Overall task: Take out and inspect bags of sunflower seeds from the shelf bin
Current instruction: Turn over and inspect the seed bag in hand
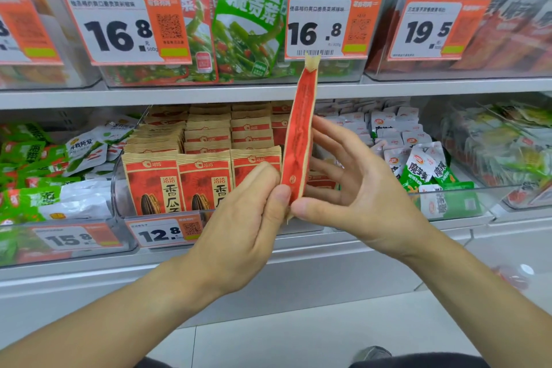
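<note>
In the middle of the frame, one bag of sunflower seeds (298, 140) stands up tall and edge-on, out of the shelf bin (119, 188) just behind it. The left hand (248, 218) and the right hand (352, 188) are close together, both thumbs pinching only the bag's bottom corner, while the right fingers (328, 134) spread out behind it. With so small a hold, the tall bag could tip sideways or slip down to the floor.

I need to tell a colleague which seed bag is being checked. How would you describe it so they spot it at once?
On the lower shelf, find the clear bin with the 12.8 price tag, full of red-and-tan sunflower seed bags. The checked bag is out in front, pinched by the left hand and right hand, upright and edge-on.
</note>
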Action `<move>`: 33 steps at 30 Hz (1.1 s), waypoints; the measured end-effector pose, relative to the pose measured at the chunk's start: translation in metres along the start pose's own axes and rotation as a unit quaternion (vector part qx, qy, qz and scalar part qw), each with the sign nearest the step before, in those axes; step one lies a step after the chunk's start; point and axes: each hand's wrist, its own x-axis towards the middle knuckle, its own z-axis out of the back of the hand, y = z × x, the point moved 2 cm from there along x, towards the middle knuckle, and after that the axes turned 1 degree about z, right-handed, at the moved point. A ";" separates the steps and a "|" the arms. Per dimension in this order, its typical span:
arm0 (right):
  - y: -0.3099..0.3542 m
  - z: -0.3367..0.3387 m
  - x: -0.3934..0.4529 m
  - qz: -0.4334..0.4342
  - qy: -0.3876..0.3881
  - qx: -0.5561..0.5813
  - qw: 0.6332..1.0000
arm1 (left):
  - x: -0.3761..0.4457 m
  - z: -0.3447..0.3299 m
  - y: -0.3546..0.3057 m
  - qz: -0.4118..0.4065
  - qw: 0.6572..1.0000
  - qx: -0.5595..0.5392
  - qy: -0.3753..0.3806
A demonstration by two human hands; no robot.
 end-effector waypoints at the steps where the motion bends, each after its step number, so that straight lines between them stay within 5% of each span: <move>1: 0.000 0.000 0.000 -0.001 0.008 0.010 1.000 | 0.000 -0.001 0.001 0.001 1.000 -0.001 0.006; 9: -0.003 0.007 0.003 -0.002 0.031 0.032 0.999 | 0.000 0.000 0.003 -0.007 1.000 0.006 0.022; 18: -0.003 0.002 0.001 -0.003 -0.019 -0.092 0.996 | -0.001 0.006 0.006 0.112 0.987 -0.110 -0.023; 27: -0.001 0.009 0.005 -0.026 -0.146 -0.053 0.987 | -0.001 0.008 0.004 0.085 0.991 -0.093 -0.042; 33: -0.001 0.011 0.002 -0.013 -0.134 -0.090 0.987 | -0.003 0.004 0.014 0.123 0.985 -0.117 -0.037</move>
